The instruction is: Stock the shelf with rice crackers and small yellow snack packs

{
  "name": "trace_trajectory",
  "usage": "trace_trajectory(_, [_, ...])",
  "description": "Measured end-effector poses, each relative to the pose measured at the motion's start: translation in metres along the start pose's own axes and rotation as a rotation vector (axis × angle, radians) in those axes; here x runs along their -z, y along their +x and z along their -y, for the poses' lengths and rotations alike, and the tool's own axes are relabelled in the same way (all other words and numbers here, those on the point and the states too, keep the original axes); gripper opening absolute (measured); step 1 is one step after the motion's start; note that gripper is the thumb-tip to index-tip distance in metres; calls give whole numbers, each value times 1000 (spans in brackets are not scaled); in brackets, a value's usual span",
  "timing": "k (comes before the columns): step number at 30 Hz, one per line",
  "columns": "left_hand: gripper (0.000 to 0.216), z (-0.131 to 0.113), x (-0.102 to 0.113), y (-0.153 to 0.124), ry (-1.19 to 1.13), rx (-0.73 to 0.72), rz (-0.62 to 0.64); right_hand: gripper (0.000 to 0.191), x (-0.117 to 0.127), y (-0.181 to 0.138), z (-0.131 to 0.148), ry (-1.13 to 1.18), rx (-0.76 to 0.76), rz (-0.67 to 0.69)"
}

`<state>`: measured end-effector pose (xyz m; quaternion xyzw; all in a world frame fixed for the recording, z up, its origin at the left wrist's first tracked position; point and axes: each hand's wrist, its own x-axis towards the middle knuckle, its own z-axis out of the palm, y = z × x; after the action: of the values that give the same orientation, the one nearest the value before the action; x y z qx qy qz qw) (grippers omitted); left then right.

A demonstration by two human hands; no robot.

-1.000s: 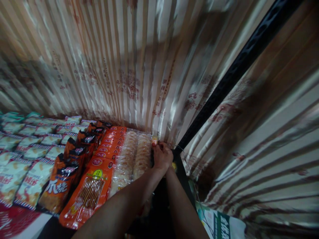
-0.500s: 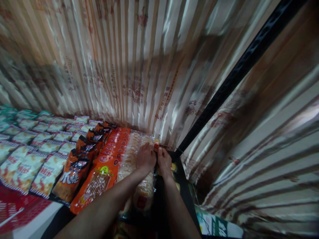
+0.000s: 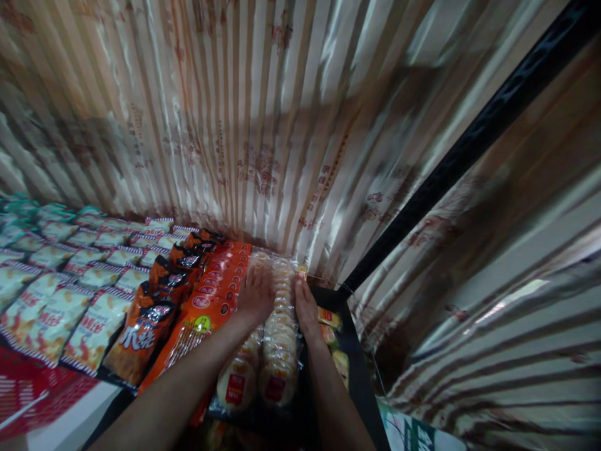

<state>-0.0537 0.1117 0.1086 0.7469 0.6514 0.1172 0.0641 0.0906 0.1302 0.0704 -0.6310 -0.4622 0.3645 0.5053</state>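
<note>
Two rows of clear packs of round biscuits (image 3: 280, 338) run back along a black shelf toward the striped cloth. My left hand (image 3: 255, 293) lies flat on the left row, fingers stretched forward. My right hand (image 3: 305, 308) presses against the right side of the right row, fingers straight and together. Neither hand grips a pack. Orange snack packs (image 3: 212, 299) lie in a row just left of my left hand.
Dark orange bags (image 3: 141, 329) and several rows of white-and-red bags (image 3: 56, 307) fill the shelf to the left. Striped shiny cloth (image 3: 244, 125) hangs behind. A black shelf post (image 3: 451, 169) rises at the right. The black shelf edge (image 3: 350, 351) holds small yellow packs (image 3: 328, 319).
My hands, clasped together at the back right corner, have parted and now flank the biscuit rows. The view has shifted, and the front biscuit packs with red labels now show.
</note>
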Motion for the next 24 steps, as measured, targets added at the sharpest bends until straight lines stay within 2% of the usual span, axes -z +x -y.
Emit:
trace_trajectory(5, [54,4,-7,1,20,-38,-35,72,-4,0,-8,80,-5,26])
trace_trajectory(13, [52,8,-14,2,37,-43,-60,64,-11,5,-22,73,0,-36])
trace_trajectory(24, [54,12,-19,3,33,-54,-49,64,-18,5,-25,124,0,-77])
